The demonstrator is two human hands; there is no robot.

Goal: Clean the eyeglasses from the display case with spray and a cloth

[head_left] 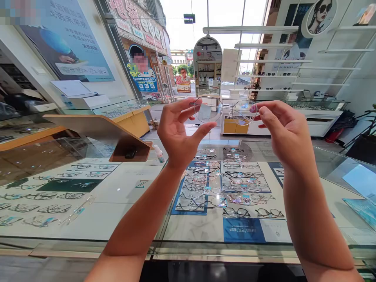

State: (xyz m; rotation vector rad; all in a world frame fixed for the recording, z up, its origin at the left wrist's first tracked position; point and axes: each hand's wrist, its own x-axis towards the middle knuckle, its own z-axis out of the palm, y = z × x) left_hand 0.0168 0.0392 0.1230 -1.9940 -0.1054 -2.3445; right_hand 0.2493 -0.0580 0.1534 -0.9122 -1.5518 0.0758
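A pair of thin-rimmed round eyeglasses (209,112) is held up in the air above the glass display counter, its two lenses side by side. My left hand (183,131) grips it at the left lens, fingertips at the upper left rim and the thumb stretched below the lens. At the opposite end, my right hand (283,121) pinches the right edge of the frame between thumb and fingers. Beneath both hands, rows of eyeglasses (236,212) lie inside the counter (196,231), some on blue and white cards (243,230).
A brown angled stand (117,135) and a small white bottle (159,153) are on the counter at the left. An arched mirror (208,66) rises beyond the hands. Wall shelves (273,61) hold sunglasses, and a blue-green sheet (362,211) lies at the right.
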